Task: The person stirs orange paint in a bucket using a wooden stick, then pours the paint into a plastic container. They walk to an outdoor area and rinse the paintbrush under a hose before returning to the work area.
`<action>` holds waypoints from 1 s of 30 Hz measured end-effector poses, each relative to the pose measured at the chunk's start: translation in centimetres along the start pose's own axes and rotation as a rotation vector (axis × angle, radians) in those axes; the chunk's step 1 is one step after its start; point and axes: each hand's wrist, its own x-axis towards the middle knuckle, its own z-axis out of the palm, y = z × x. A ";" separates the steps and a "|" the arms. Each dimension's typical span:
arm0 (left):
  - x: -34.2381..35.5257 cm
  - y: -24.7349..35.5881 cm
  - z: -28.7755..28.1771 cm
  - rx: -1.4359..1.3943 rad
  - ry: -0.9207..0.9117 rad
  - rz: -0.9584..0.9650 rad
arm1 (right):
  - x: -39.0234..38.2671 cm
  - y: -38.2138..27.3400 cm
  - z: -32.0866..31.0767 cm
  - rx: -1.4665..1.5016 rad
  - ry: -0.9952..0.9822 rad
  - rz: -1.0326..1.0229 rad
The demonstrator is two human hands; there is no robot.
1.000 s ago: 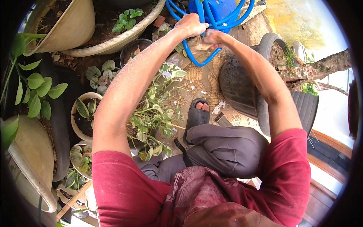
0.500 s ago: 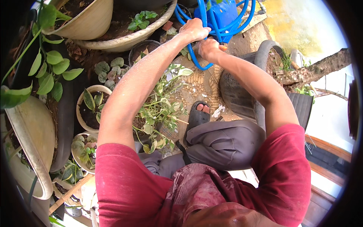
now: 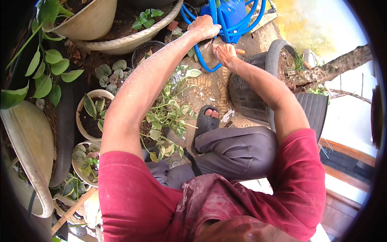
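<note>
My left hand (image 3: 204,27) is closed on the looped blue hose (image 3: 213,67) at the top centre, in front of a blue plastic container (image 3: 234,12). Just below it and to the right, my right hand (image 3: 225,54) is closed around a tool with an orange-brown handle (image 3: 240,52); its working end is too small to make out. One hose loop hangs down beside that hand. A variegated trailing plant (image 3: 165,117) spreads between my forearms, below the hose.
Cream pots of plants (image 3: 84,121) and a large round planter (image 3: 111,47) crowd the left. A big black pot (image 3: 246,92) with a leaning trunk (image 3: 334,68) stands right, by a stained wall (image 3: 306,24). My sandalled foot (image 3: 204,123) is on the patterned ground (image 3: 213,92).
My right hand has shifted slightly left and lower than a second ago, and the orange-brown handle now shows past it. My left hand stays near the hose; the view has shifted slightly.
</note>
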 end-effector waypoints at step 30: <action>0.5 -0.9 0.4 0.012 -0.003 0.031 | 0.3 -1.7 -2.7 0.281 -0.059 0.217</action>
